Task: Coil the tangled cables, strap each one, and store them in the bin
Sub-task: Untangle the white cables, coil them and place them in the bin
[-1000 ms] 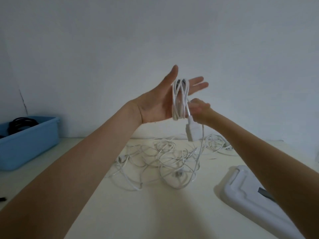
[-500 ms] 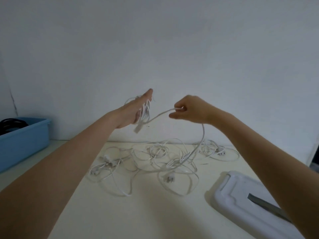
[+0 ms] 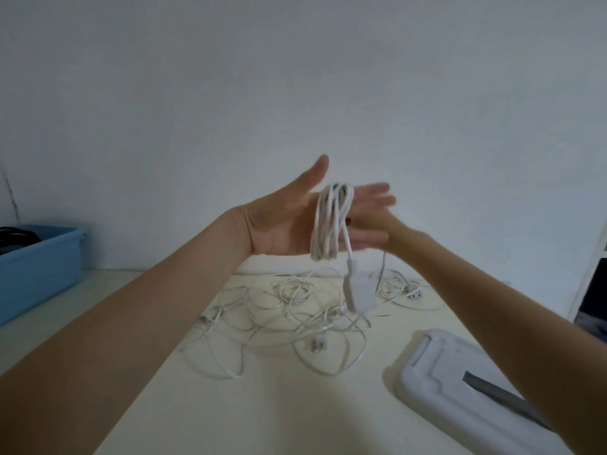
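My left hand (image 3: 282,224) is raised above the table, palm towards me and fingers straight. A white cable coil (image 3: 330,221) is wound in several loops around those fingers. From the coil hangs a white inline box (image 3: 356,293). My right hand (image 3: 382,224), blurred, sits behind the left fingers and pinches a strand of the same cable, which drops to the table. A tangle of loose white cables (image 3: 295,310) with small plugs lies on the cream table (image 3: 230,405). The blue bin (image 3: 36,267) stands at the far left.
A coiled black cable (image 3: 16,238) lies inside the blue bin. A white plastic lid (image 3: 460,389) with a grey strip on it rests at the table's front right. A white wall stands close behind, and a dark opening shows at the right edge.
My left hand has turned palm towards me again and risen. My right hand has swung from the right to behind the left fingers, laying another loop on the coil.
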`<act>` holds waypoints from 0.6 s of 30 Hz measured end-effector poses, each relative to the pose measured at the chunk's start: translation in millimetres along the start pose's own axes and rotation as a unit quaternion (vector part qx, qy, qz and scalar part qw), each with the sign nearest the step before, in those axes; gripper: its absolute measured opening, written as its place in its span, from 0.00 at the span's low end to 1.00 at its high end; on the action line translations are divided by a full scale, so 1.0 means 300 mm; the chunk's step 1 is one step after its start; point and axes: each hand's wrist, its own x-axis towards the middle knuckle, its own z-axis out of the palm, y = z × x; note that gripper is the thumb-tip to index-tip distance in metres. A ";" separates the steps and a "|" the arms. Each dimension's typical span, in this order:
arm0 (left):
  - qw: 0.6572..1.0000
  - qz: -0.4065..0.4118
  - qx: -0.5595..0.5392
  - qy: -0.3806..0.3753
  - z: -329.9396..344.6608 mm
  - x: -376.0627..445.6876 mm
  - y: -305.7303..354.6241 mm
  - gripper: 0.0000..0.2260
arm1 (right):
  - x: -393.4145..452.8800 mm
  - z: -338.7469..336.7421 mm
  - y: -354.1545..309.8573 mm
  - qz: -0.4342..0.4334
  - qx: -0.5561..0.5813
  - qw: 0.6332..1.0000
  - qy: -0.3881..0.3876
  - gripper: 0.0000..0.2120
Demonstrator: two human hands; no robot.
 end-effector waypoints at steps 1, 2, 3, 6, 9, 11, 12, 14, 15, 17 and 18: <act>0.998 0.032 -0.027 0.044 -0.004 0.006 0.006 0.40 | -0.012 0.039 0.000 -0.004 -0.009 1.000 -0.028 0.11; 0.992 0.056 -0.053 0.098 -0.010 0.012 0.009 0.39 | -0.018 0.072 0.001 -0.005 -0.030 0.999 -0.040 0.09; 0.981 0.074 -0.077 0.160 -0.019 0.016 0.010 0.38 | -0.018 0.101 0.005 0.001 -0.044 0.998 -0.038 0.13; 0.924 0.123 -0.134 0.336 -0.052 0.017 0.007 0.27 | -0.010 0.138 -0.005 0.010 -0.060 0.997 -0.053 0.21; 0.872 0.159 -0.170 0.431 -0.097 0.006 -0.003 0.25 | -0.019 0.129 -0.049 -0.035 -0.092 0.994 -0.038 0.20; 0.850 0.171 -0.150 0.476 -0.129 -0.009 -0.009 0.23 | -0.025 0.105 -0.078 -0.062 -0.129 0.989 -0.034 0.20; 0.843 0.164 -0.117 0.499 -0.145 -0.016 -0.015 0.19 | -0.026 0.090 -0.085 -0.074 -0.141 0.987 -0.032 0.20; 0.840 0.113 -0.033 0.530 -0.169 -0.034 -0.025 0.14 | -0.022 0.052 -0.092 -0.089 -0.159 0.983 -0.014 0.20; 0.844 0.074 0.012 0.531 -0.174 -0.044 -0.033 0.16 | -0.020 0.032 -0.094 -0.097 -0.167 0.981 -0.001 0.20; 0.859 -0.021 0.119 0.498 -0.180 -0.055 -0.051 0.26 | -0.014 0.000 -0.093 -0.114 -0.185 0.975 0.036 0.19; 0.871 -0.076 0.170 0.455 -0.179 -0.056 -0.060 0.37 | -0.009 -0.012 -0.092 -0.120 -0.194 0.972 0.058 0.18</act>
